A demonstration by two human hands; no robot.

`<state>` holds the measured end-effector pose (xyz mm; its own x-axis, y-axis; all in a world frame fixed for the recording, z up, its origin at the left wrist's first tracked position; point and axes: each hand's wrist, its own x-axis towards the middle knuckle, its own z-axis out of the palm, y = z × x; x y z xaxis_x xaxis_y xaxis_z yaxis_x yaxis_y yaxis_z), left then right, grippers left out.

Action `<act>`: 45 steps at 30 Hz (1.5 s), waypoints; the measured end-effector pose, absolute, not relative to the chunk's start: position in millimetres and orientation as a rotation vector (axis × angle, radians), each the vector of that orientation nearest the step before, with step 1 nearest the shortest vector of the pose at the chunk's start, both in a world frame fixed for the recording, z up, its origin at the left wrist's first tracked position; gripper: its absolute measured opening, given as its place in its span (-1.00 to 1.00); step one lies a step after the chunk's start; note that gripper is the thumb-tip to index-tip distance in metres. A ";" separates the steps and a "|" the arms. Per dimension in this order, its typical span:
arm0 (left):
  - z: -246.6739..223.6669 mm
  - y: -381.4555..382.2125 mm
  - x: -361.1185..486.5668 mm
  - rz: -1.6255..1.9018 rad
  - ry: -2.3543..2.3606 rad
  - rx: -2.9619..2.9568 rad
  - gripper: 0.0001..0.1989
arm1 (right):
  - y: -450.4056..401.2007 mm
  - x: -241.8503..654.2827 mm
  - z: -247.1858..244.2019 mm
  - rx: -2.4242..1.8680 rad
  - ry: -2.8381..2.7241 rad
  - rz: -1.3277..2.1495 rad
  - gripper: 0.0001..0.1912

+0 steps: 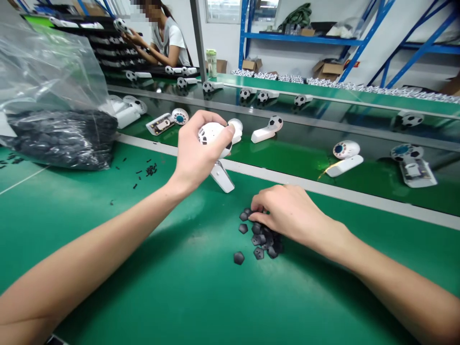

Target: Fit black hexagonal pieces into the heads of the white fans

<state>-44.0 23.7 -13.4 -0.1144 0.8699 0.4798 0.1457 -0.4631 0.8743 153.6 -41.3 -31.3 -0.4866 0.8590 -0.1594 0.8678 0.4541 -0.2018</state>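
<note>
At a green worktable (pixel 179 292) beside a conveyor belt (pixel 302 155), you are holding a white device with a football-patterned head (pixel 212 130) in your left hand (pixel 196 158), fingers curling over the ball and thumb pressing across its near side, while its handle is hanging downward at a slant near the belt's pale rail (pixel 316 187). Your left forearm is extending from the lower left corner. Your right hand (pixel 293 208) is bending low over a pile of black pentagonal pieces (pixel 264 239), thumb and forefinger standing close together at its edge; whether they are gripping a piece, you cannot tell from this angle. Similar devices (pixel 268 130) are lying along the belt. On your left, a clear bag of black parts (pixel 61 136) is covering part of the table and rail, and small black bits (pixel 151 170) are lying beside it. Beyond the belt, a co-worker (pixel 170 43) is holding another football-patterned device (pixel 120 25).
</note>
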 end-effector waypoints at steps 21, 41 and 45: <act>2.2 28.7 -53.2 1.014 0.998 1.502 -0.55 | -10.5 187.1 -4.7 1.594 2.743 -2.110 -0.89; -23.7 -4.8 -49.6 1.482 0.814 2.094 -0.71 | -31.9 172.9 10.2 1.509 2.826 -2.184 -0.70; -21.3 -8.0 -47.4 1.498 0.705 2.152 -0.73 | -32.4 172.3 9.0 1.431 2.735 -2.264 -0.71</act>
<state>-47.4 -8.0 -21.3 0.2900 0.6211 0.7281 0.1648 -0.7818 0.6014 172.3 -32.4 9.0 -0.5254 0.8487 0.0609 0.0986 0.1319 -0.9863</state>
